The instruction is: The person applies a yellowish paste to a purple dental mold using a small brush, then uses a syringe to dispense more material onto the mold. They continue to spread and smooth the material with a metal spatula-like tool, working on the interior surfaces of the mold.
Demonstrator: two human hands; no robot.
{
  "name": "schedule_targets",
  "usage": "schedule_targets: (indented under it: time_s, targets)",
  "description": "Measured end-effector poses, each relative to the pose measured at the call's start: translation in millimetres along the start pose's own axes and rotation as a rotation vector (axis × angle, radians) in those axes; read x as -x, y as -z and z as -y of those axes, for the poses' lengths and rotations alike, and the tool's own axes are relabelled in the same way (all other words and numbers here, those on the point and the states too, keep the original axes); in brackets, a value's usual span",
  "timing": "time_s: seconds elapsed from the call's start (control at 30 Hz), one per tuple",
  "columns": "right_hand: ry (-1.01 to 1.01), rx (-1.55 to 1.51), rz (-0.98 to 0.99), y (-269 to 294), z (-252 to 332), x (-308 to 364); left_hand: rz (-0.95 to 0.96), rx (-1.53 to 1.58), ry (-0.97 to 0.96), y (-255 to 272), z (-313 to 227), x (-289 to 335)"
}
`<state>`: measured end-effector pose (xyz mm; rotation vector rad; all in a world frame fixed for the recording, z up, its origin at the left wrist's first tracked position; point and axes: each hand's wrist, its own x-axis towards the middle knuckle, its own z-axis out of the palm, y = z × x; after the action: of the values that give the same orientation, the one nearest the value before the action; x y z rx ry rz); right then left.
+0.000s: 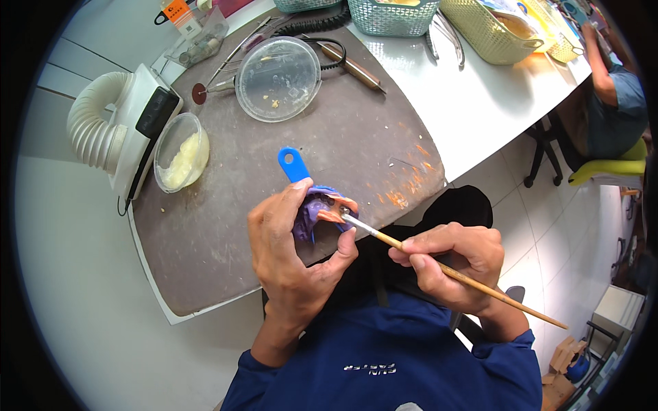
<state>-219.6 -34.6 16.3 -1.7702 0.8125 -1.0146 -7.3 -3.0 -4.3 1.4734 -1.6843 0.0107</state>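
The left hand (295,260) is curled around a blue dental impression tray (293,164), its fingers on the left and far side and its thumb at the near right edge. The right hand (459,257) is pinched, thumb against fingers, on a slim wooden-handled paintbrush (385,239). The 2 hands are apart, joined only by the brush meeting the tray's load.

The tray is at the near edge of a brown bench mat (212,240). Its long axis runs steeply from upper left to lower right, its holed handle pointing away from the person and slightly left. Purple impression material (310,218) and orange-pink strips (329,216) fill it. The brush slants the same way but flatter: its tip points up-left at the strips, its butt end down-right past the right wrist.

Farther out, a clear plastic bowl (203,147) of pale yellow material sits left of the tray. Beyond the tray lie a round translucent lid (277,75) with crumbs on it and a wooden-handled tool (355,69). At far left stands a white unit with a ribbed hose (88,133); at upper right, pliers (447,40) lie between 2 green baskets (394,20).
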Motion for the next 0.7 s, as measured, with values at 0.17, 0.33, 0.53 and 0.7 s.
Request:
schedule_targets:
  time_s: [0.17,0.33,0.53,0.7]
  targets:
    - [0.230,0.278,-0.025,4.5,4.6,-1.8,0.011,0.039,0.035,-1.0,-2.2,-1.1]
    - [0.309,0.354,-0.037,5.6,10.9,-10.6,0.034,0.030,0.044,0.3,-2.6,-2.8]
    - [0.243,0.296,-0.040,8.7,5.8,-20.2,0.035,0.028,0.042,2.1,-3.1,-3.7]
    - [0.268,0.253,0.052,19.3,13.4,-21.9,0.025,0.026,0.034,0.6,-2.1,-2.9]
